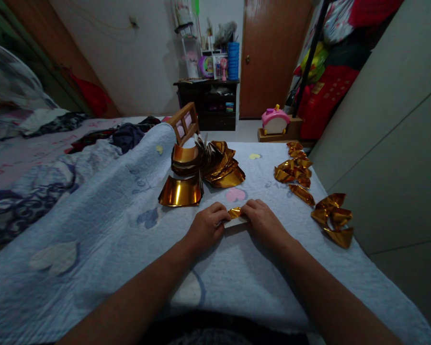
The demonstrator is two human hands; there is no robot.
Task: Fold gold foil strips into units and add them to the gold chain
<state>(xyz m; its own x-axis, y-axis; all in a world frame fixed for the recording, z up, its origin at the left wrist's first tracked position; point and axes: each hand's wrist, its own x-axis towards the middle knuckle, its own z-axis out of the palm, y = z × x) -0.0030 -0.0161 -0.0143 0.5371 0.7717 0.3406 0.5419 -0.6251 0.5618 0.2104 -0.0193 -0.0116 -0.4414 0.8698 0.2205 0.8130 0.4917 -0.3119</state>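
A sheet of gold foil paper [234, 212], its pale side showing along the near edge, is pinched at both ends over the bed. My left hand [209, 224] grips its left end between thumb and fingers. At the other end, my right hand [265, 219] is closed on the same sheet. Part of the sheet is hidden beneath the fingers. Just beyond my left hand lies a fanned stack of gold foil sheets [181, 191]. Several folded gold foil pieces [293, 170] rest to the right, with another cluster of folded pieces [332, 216] nearer the bed's right edge.
A light blue quilt [104, 268] with heart patterns covers the surface, rising at the left. Rumpled clothes [129, 136] lie farther left. Past the far edge stand a small wooden frame [184, 123], a dark cabinet [208, 103] and a pink toy [275, 120]. A pale panel [391, 143] borders the right.
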